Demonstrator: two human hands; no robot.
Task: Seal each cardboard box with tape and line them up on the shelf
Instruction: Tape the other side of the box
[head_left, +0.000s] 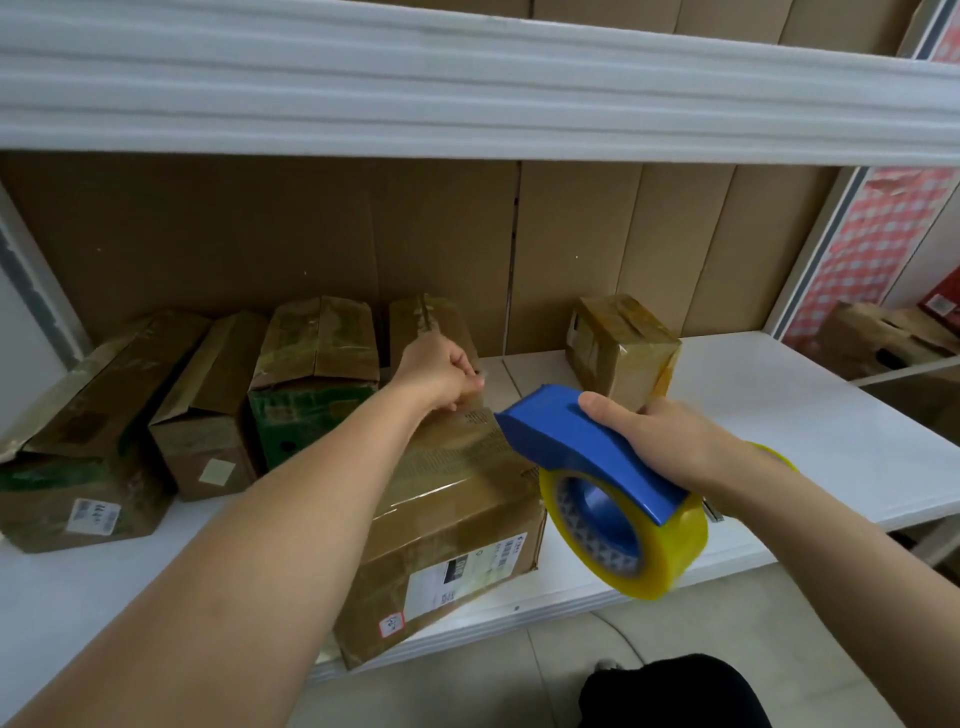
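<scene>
A long cardboard box (447, 514) lies on the white shelf (810, 441), its near end hanging over the shelf's front edge. My left hand (441, 374) rests with curled fingers on the box's far end, against the top. My right hand (660, 441) grips a blue tape dispenser (587, 447) loaded with a yellow tape roll (670, 551), held just right of the box and above the shelf edge. Whether a strip of tape runs between the dispenser and the box is not clear.
Three taped boxes (208, 410) stand in a row at the left, and another stands behind my left hand. A small taped box (621, 348) sits at the back right. An upper shelf (467, 88) hangs low overhead. Cardboard sheets line the back wall.
</scene>
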